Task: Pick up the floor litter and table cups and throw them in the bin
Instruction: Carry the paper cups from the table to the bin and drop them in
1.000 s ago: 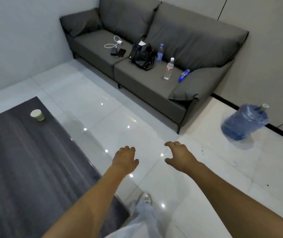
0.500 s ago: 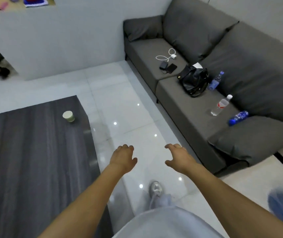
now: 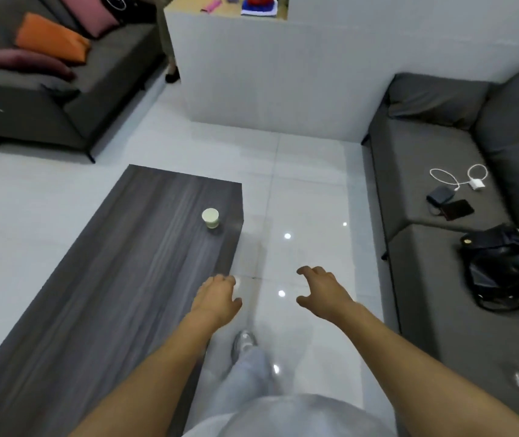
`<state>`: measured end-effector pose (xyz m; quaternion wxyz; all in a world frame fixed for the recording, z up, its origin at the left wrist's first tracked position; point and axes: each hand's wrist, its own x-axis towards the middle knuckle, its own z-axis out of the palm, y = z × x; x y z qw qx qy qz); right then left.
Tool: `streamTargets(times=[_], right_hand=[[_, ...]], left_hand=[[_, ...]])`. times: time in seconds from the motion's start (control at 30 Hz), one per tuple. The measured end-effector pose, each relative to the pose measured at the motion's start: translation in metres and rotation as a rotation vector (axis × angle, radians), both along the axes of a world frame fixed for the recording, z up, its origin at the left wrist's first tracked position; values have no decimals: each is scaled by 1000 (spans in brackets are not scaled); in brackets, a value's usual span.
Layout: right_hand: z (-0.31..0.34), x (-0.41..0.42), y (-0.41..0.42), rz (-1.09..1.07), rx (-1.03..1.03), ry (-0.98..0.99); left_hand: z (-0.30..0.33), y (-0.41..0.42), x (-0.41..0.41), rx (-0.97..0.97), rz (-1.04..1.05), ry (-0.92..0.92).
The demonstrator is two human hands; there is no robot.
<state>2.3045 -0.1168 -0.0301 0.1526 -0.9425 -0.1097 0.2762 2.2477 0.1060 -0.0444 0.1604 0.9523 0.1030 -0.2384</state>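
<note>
A small pale green paper cup is standing upright on the long dark grey wood-grain worktop, near the worktop's far right corner and just inside its right edge. Both of the person's bare arms are reaching forward over the glossy white tiled floor. The left hand is hovering over the worktop's right edge, well short of the cup, with its fingers loosely curled and holding nothing. The right hand is hanging over the floor beside it, palm down, its fingers spread apart and relaxed, also holding nothing. Below the hands, a leg in light grey trousers and a pale sneaker are showing on the tiles.

To the right, a dark grey fabric sofa is carrying a black leather handbag, a dark phone lying beside a dark power bank, and a white charger with a coiled cable. At the upper left, a second grey sofa is holding an orange cushion and pink cushions. A white partition wall is standing at the far end of the floor.
</note>
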Motion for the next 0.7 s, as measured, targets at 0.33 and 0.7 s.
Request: streamTargets(times=[0.33,0.7], right_hand=[[-34,168,134,227,-12,47],[-77,292,256,444,-39,123]], left_hand=[[-24,114,130,-14,218,27],[-61,195,183,-85,522,119]])
